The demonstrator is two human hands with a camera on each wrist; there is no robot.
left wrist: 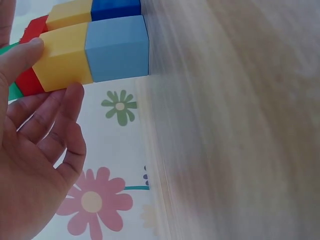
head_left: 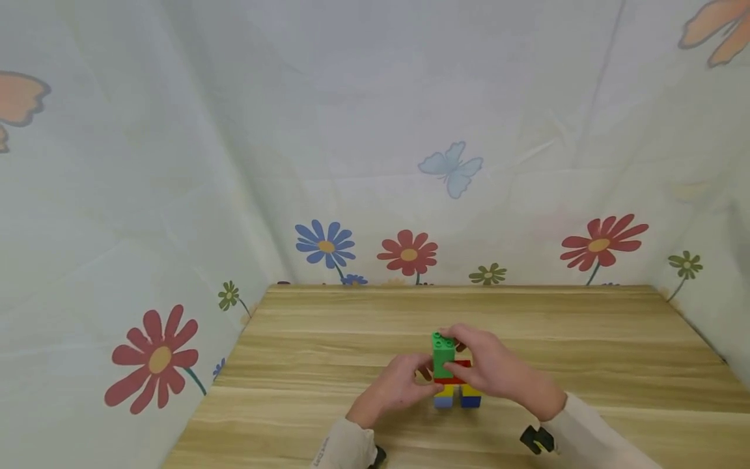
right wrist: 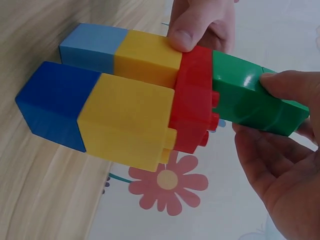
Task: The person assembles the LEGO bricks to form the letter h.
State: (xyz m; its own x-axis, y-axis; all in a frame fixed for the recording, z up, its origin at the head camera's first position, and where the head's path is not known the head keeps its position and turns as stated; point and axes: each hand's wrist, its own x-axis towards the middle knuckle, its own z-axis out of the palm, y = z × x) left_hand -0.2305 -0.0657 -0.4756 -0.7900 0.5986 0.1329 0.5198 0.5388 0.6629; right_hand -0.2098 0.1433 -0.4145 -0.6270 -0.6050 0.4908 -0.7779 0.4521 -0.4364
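Note:
A small toy brick build stands upright on the table. A light blue brick point(right wrist: 92, 47) bears one yellow brick point(left wrist: 65, 55), and a dark blue brick point(right wrist: 57, 105) bears another yellow brick point(right wrist: 125, 120). Across the top lies a red brick point(right wrist: 192, 100), its studs bare on one side. Green brickwork point(head_left: 443, 358) with a faint seam rises from the red brick's left end. My left hand point(head_left: 404, 381) pinches the left yellow brick near the red one. My right hand point(head_left: 492, 365) grips the green part between thumb and fingers.
The build stands on a wood-grain table point(head_left: 351, 326) near its front. Behind and to the left hangs a pale cloth point(head_left: 351, 130) printed with flowers and butterflies. Dark straps point(head_left: 536, 440) sit at the wrists.

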